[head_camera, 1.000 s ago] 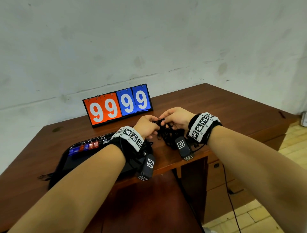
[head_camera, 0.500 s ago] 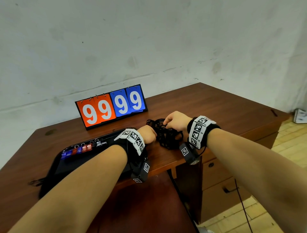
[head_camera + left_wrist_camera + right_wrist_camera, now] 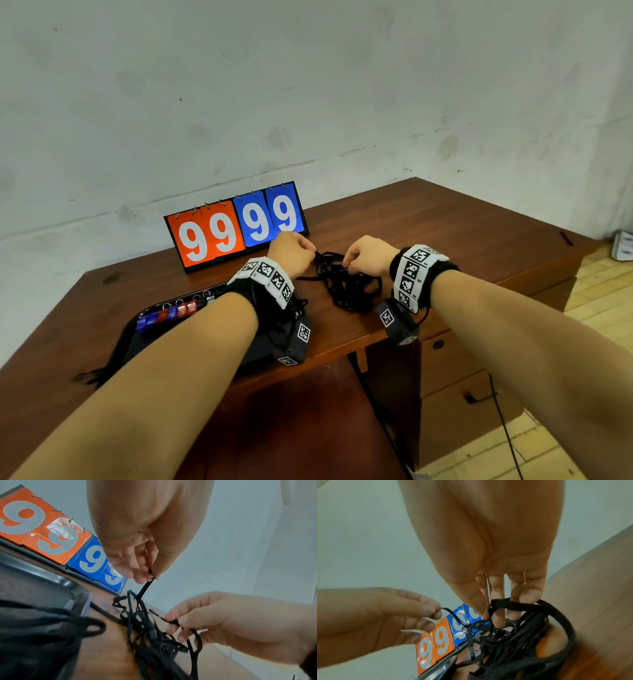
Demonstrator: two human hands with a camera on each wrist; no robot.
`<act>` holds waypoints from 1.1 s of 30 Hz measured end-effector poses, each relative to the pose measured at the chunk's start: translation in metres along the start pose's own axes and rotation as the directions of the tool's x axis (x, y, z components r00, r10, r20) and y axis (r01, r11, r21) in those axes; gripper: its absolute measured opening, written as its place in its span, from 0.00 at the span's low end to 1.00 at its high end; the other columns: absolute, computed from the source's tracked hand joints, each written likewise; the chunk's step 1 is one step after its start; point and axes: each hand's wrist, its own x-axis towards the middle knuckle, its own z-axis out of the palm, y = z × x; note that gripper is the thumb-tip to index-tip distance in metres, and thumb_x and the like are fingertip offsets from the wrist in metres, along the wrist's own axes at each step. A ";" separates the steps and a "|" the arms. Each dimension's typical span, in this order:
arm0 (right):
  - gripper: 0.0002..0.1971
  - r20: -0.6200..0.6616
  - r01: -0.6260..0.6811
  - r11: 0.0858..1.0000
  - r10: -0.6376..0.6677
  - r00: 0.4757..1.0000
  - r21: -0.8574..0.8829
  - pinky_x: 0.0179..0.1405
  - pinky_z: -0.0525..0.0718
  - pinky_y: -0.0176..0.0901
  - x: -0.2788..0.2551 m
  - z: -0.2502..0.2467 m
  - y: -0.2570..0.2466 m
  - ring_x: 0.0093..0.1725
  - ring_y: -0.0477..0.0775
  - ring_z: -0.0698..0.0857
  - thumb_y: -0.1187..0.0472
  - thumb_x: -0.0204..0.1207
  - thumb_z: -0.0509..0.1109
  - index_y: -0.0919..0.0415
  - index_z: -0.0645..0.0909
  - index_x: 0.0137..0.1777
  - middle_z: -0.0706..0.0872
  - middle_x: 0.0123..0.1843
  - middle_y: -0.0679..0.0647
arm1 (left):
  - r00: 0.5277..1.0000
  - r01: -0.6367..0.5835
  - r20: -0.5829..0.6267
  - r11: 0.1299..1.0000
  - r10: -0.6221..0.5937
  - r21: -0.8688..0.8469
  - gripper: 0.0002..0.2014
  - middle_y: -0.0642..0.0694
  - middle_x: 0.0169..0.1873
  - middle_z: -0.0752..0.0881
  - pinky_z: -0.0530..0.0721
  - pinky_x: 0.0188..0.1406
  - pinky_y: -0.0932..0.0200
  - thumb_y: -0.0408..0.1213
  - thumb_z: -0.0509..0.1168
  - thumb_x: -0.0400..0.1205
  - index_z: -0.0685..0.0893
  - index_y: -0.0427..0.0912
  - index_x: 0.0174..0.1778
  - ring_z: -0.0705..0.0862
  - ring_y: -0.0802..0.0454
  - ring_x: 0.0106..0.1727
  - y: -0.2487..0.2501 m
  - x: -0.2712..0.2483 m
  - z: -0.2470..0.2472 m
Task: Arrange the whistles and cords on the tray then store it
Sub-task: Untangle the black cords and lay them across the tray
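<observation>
Both hands have lifted off the desk point(image 3: 445, 219) since half a second ago, left one moving further from the right. My left hand point(image 3: 291, 251) pinches one thin end of the cords point(image 3: 346, 284) between thumb and fingertips; strand runs taut down into the tangle. My right hand point(image 3: 368, 255) has fingers curled through a thicker loop of the same bundle. Tangle sits on the desk between and just below both hands. Tray point(image 3: 137, 329) lies under my left forearm, whistles point(image 3: 168, 313) lined along its far edge. Scoreboard point(image 3: 236, 228) stands just beyond my left hand.
</observation>
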 end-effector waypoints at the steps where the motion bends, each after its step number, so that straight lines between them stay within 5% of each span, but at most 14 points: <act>1: 0.10 -0.015 0.005 1.000 -0.005 1.000 -0.014 0.47 0.90 0.48 -0.001 -0.001 -0.001 0.48 0.53 0.89 0.67 0.75 0.70 0.51 0.89 0.46 0.90 0.50 0.54 | 1.000 -0.002 -0.019 0.998 0.001 -0.061 0.10 0.45 0.38 0.91 0.90 0.49 0.51 0.28 0.67 0.77 0.87 0.46 0.35 0.90 0.49 0.41 0.003 0.001 -0.005; 8: 0.18 -0.284 0.136 0.991 -0.128 0.950 0.009 0.54 0.76 0.37 -0.002 -0.008 -0.023 0.60 0.51 0.83 0.62 0.76 0.69 0.55 0.82 0.67 0.84 0.62 0.51 | 0.989 -0.132 -0.084 0.977 0.119 -0.166 0.11 0.44 0.36 0.88 0.91 0.42 0.51 0.26 0.64 0.80 0.84 0.48 0.39 0.89 0.47 0.37 0.023 0.001 -0.034; 11: 0.26 -0.287 0.257 0.960 -0.217 0.933 0.109 0.52 0.75 0.38 0.002 -0.003 -0.042 0.51 0.48 0.82 0.59 0.75 0.73 0.55 0.76 0.74 0.82 0.64 0.49 | 0.986 -0.159 -0.075 0.970 0.148 -0.185 0.11 0.43 0.39 0.88 0.90 0.42 0.53 0.26 0.64 0.81 0.85 0.47 0.41 0.89 0.48 0.39 0.030 -0.001 -0.040; 18: 0.06 -0.274 0.308 0.936 -0.255 0.927 0.169 0.30 0.81 0.36 0.012 0.012 -0.070 0.27 0.48 0.84 0.60 0.80 0.69 0.61 0.85 0.46 0.86 0.28 0.45 | 0.973 -0.219 -0.120 0.946 0.195 -0.238 0.11 0.40 0.39 0.89 0.89 0.34 0.60 0.22 0.64 0.79 0.88 0.41 0.42 0.87 0.53 0.33 0.035 -0.005 -0.059; 24: 0.09 -0.318 0.214 0.965 -0.158 0.935 0.149 0.43 0.87 0.46 0.030 0.009 -0.061 0.32 0.53 0.85 0.62 0.81 0.66 0.61 0.86 0.42 0.89 0.35 0.54 | 0.961 -0.166 -0.267 0.918 0.069 -0.360 0.10 0.45 0.31 0.85 0.84 0.27 0.65 0.21 0.61 0.79 0.88 0.35 0.43 0.82 0.58 0.24 0.019 -0.003 -0.084; 29: 0.08 -0.332 0.133 0.984 -0.086 0.939 0.122 0.40 0.88 0.46 0.035 0.004 -0.049 0.32 0.52 0.85 0.61 0.82 0.67 0.58 0.86 0.43 0.91 0.38 0.55 | 0.946 -0.105 -0.323 0.912 -0.032 -0.397 0.13 0.43 0.33 0.86 0.89 0.37 0.56 0.22 0.60 0.78 0.87 0.41 0.41 0.84 0.51 0.31 -0.012 0.003 -0.098; 33: 0.08 -0.357 0.093 0.988 -0.045 0.933 0.120 0.43 0.90 0.47 0.038 0.001 -0.041 0.34 0.53 0.86 0.60 0.81 0.67 0.58 0.86 0.43 0.91 0.38 0.56 | 0.926 -0.071 -0.367 0.911 -0.091 -0.405 0.12 0.43 0.33 0.86 0.81 0.26 0.64 0.22 0.60 0.80 0.87 0.40 0.45 0.83 0.53 0.28 -0.032 0.003 -0.109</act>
